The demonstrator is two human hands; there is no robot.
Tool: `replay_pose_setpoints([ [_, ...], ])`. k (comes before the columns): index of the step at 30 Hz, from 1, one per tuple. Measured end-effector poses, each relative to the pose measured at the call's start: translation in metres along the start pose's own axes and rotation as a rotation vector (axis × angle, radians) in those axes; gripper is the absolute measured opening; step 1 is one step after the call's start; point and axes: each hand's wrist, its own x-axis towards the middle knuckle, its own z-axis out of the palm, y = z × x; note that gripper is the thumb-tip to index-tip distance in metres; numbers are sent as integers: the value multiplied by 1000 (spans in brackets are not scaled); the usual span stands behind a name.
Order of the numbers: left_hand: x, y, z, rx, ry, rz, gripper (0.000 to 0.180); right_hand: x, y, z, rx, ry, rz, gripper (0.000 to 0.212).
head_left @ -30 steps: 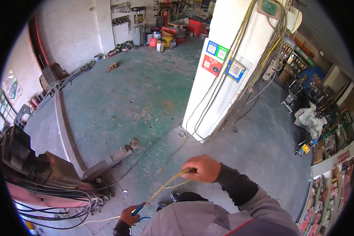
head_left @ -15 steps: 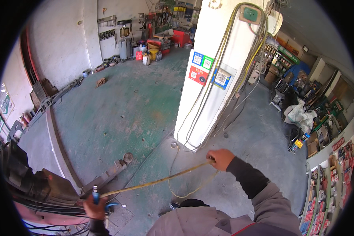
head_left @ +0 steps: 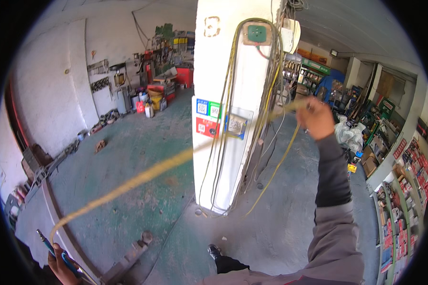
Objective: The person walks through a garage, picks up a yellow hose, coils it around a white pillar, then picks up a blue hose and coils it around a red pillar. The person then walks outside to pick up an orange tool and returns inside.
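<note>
At the lower left, my left hand [head_left: 61, 267] is closed around a slim blue tool [head_left: 47, 241] with a narrow metal tip pointing up and left. A yellow hose [head_left: 128, 188] begins beside that hand and stretches up to the right, blurred, across the front of the white pillar [head_left: 205, 175]. My right hand [head_left: 316, 118] is raised to the right of the pillar, its fingers pinched on the hose. From there a slack length of hose [head_left: 283, 159] hangs toward the floor. Where the hose meets the tool is hard to make out.
The pillar carries a green socket [head_left: 257, 33] with looped cables, plus coloured code signs [head_left: 208, 116]. A metal lift arm [head_left: 128, 256] lies on the floor at lower left. Stocked shelves [head_left: 397, 228] line the right side. Tools and containers [head_left: 152, 97] stand at the back.
My right hand has risen up and right with the hose, and my left hand has shifted left and down with the blue tool. The view has swung, so the pillar sits further left.
</note>
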Motion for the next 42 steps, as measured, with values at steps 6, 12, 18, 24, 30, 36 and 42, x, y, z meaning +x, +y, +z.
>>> replay_pose_setpoints([
  [6, 17, -16, 148, -95, 28, 42, 31, 216, -65, -20, -71, 348, -537, 36],
  [12, -9, 23, 299, 184, -261, -88, 41, 392, -104, 44, -349, 546, -726, 57],
  [18, -36, 6, 398, 418, -482, -56, 47, 455, -100, 131, -842, 555, -636, 41],
  [24, -49, -76, 404, 594, -544, -99, 47, 426, -63, 204, -1083, 176, -328, 36],
  [30, -50, -174, 381, 737, -701, -115, 31, 413, -47, 204, -945, 221, -468, 36],
  [36, -63, -267, 339, 1015, -1035, 328, 32, 395, -44, 204, -1056, -60, -426, 34],
  [42, -70, -280, 341, 831, -991, 570, 33, 385, -34, 188, -905, 220, -699, 34],
])
